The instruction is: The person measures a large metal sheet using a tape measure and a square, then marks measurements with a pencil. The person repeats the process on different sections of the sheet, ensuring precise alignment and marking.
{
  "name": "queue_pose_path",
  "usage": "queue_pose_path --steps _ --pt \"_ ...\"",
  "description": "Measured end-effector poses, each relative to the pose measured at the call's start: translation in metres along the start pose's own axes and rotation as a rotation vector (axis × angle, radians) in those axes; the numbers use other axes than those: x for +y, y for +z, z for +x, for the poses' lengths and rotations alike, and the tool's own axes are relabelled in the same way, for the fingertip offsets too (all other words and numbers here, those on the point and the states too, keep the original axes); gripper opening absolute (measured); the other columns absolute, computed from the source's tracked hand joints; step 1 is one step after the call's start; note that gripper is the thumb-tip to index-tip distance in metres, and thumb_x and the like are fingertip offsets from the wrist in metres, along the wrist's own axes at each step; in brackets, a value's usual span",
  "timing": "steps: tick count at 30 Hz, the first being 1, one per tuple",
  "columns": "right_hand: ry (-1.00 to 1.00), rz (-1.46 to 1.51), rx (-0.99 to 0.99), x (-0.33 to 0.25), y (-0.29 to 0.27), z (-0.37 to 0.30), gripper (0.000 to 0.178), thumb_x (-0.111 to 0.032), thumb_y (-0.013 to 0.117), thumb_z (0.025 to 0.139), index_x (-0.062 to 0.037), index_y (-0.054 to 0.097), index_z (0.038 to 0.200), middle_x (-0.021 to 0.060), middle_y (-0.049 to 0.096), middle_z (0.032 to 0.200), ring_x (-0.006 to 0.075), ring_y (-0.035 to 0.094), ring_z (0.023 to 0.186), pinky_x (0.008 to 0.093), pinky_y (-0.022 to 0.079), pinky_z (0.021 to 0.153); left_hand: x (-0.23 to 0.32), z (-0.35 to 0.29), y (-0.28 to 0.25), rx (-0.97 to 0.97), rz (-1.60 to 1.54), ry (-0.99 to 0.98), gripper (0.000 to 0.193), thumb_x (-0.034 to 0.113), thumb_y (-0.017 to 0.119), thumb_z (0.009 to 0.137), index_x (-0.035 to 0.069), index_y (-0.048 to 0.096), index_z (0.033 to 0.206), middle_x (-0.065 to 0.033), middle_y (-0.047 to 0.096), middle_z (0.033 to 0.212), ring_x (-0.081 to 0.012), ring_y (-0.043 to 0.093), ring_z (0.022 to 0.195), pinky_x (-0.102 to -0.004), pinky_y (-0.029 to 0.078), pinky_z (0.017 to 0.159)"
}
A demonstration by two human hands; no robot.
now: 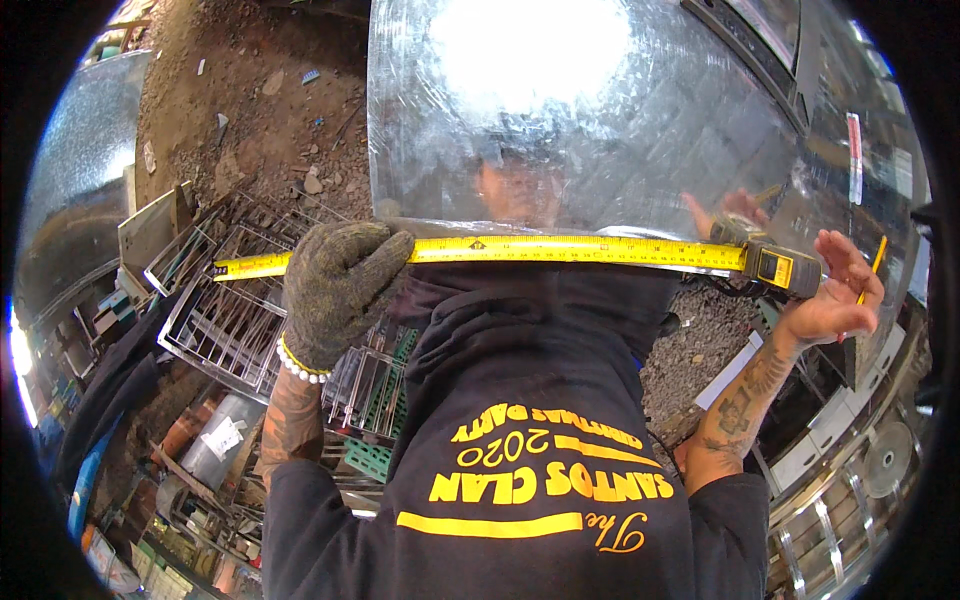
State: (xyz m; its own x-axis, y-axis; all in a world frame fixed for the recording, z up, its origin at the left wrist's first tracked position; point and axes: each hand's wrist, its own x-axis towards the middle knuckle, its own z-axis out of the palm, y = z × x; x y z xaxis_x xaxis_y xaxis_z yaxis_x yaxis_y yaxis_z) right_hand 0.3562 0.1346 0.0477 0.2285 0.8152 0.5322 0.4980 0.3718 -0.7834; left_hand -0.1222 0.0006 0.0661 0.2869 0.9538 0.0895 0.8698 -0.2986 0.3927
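Note:
My left hand (345,290) wears a dark grey knit glove and a white bead bracelet. It is closed over the yellow blade of a tape measure (560,248), near the blade's free end at left. The blade runs straight along the near edge of a shiny metal sheet (600,150). The yellow-and-black tape measure case (777,267) sits at the sheet's right part, by my bare right hand (832,295). That hand is turned palm up with fingers partly curled, and a yellow pencil (873,270) is tucked between them. Whether the palm bears the case is unclear.
A dark metal bar (755,60) lies across the sheet's far right. Wire racks (235,350) stand on the left, over dirt ground (270,110) with stones. A metal cylinder (222,440) is at lower left, slatted metalwork (830,530) at lower right.

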Motion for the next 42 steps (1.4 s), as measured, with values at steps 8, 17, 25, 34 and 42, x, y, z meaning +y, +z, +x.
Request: queue_pose_path --steps 8,17,25,34,42 --pt "0.505 -0.024 0.046 -0.025 0.022 0.027 0.059 -0.061 0.036 0.103 -0.0034 0.05 0.097 0.0232 0.069 0.107 0.0288 0.069 0.096 0.0367 0.054 0.085 0.001 0.001 0.0 0.027 -0.012 -0.001 0.038 0.007 0.081 0.07 0.01 0.074 0.107 -0.0084 0.07 0.102 -0.0298 0.067 0.093 -0.0415 0.054 0.08" --pt "0.164 -0.547 -0.278 -0.039 0.031 0.004 0.043 -0.035 0.073 0.091 -0.0003 0.052 0.104 0.0143 0.065 0.108 0.0226 0.058 0.1 0.0359 0.045 0.092 0.0 0.002 0.0 0.033 -0.027 -0.018 0.039 0.007 0.082 0.07 0.01 0.074 0.107 -0.008 0.07 0.1 -0.029 0.067 0.093 -0.0407 0.054 0.08" --pt "0.168 -0.672 -0.41 -0.065 0.034 -0.01 0.06 -0.031 0.091 0.072 -0.0022 0.048 0.103 0.0107 0.056 0.104 0.023 0.055 0.097 0.0365 0.045 0.088 -0.001 -0.001 -0.008 0.043 0.002 -0.008 0.036 0.008 0.082 0.069 0.01 0.075 0.105 -0.0083 0.07 0.101 -0.0288 0.067 0.094 -0.0403 0.054 0.081" --pt "0.253 -0.53 -0.345 -0.062 0.026 -0.032 0.059 -0.027 0.091 0.073 -0.0037 0.044 0.1 0.0172 0.057 0.117 0.0259 0.055 0.106 0.0366 0.043 0.094 -0.005 -0.003 -0.004 0.052 -0.02 -0.065 0.036 0.015 0.083 0.07 0.014 0.076 0.105 -0.0058 0.071 0.101 -0.0274 0.066 0.093 -0.0407 0.053 0.081" --pt "0.256 -0.561 -0.35 -0.065 0.024 -0.035 0.062 -0.03 0.092 0.071 -0.004 0.044 0.1 0.0178 0.057 0.119 0.0254 0.055 0.105 0.0368 0.044 0.094 -0.006 0.001 -0.006 0.024 -0.025 -0.094 0.033 0.017 0.084 0.07 0.013 0.077 0.101 -0.0054 0.071 0.1 -0.0262 0.066 0.091 -0.0398 0.053 0.08"
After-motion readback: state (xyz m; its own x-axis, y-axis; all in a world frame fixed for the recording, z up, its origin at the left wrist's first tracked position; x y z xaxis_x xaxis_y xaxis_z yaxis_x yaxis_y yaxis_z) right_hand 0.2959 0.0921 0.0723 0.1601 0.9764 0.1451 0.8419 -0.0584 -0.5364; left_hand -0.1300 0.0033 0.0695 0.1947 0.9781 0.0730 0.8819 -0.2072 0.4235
